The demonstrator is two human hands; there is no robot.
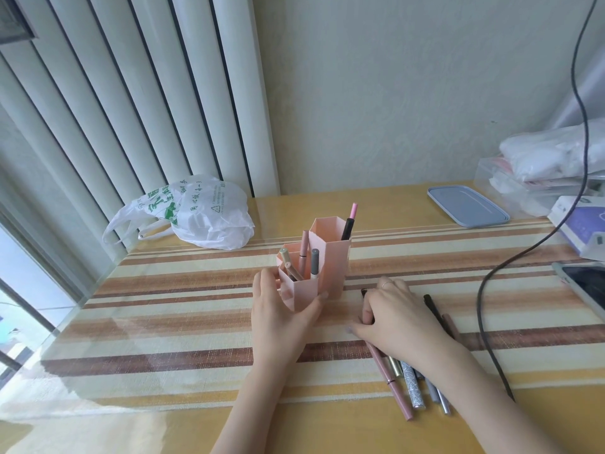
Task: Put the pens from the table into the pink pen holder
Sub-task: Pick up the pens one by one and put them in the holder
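Note:
The pink pen holder (330,257) stands mid-table, made of hexagonal tubes of different heights. Several pens stick out of its low front tubes, and a black-and-pink pen (349,222) leans in the tall back tube. My left hand (281,309) wraps around the low front tube. My right hand (397,314) lies flat over a row of pens (409,385) on the table to the holder's right, fingers curled on a dark pen (364,293) whose tip shows at my fingertips. Two more dark pens (440,317) lie just right of that hand.
A white plastic bag (196,217) sits at the back left by the blinds. A blue lid (468,206), clear boxes (537,178), a white device (579,224) and a phone (586,286) crowd the right side. A dark cable (484,309) hangs down onto the table's right.

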